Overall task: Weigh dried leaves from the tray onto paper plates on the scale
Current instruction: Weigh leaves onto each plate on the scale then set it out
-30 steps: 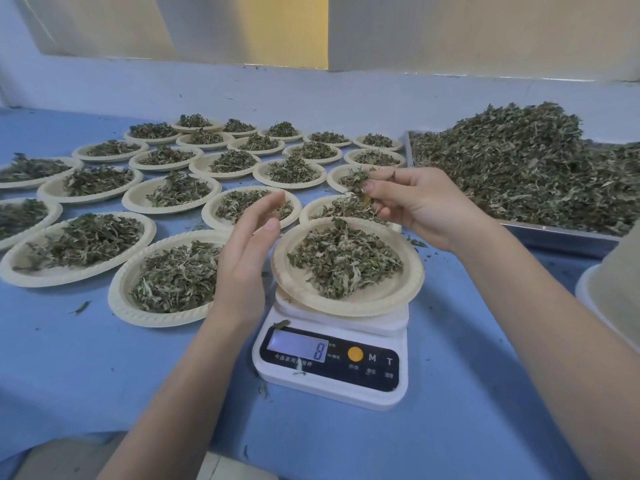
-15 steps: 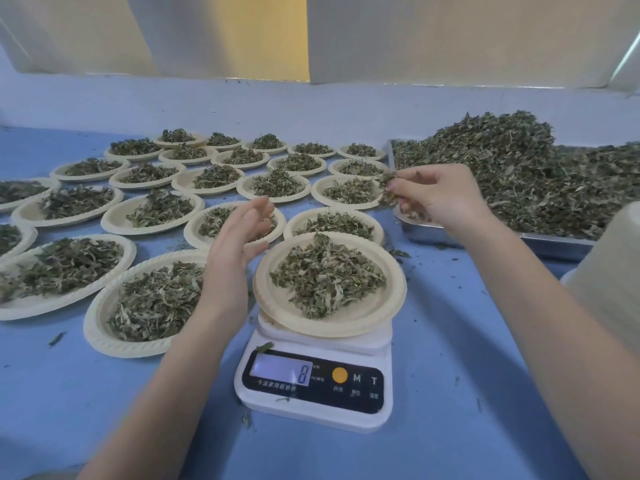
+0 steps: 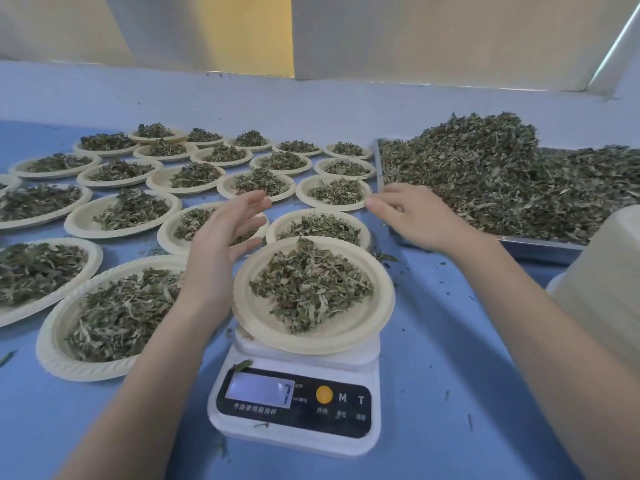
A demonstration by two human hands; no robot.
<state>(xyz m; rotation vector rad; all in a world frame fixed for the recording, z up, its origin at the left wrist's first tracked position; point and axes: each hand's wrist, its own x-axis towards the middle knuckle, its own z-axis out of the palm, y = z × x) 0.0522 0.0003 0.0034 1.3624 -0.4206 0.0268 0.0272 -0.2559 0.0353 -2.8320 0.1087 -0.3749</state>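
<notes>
head cam: paper plate w/ a heap of dried leaves sits on the white scale, centre front on the blue table; display looks like 7 but it's blurry. left hand is just beside the plate's left rim, fingers straight, holding nothing. right hand is at the near-left corner of the metal tray, fingers loosely bent; can't tell if it pinches any leaf. tray is piled w/ the loose leaf heap. many filled plates spread over the table's left side & back. pale stack at right edge.
</notes>
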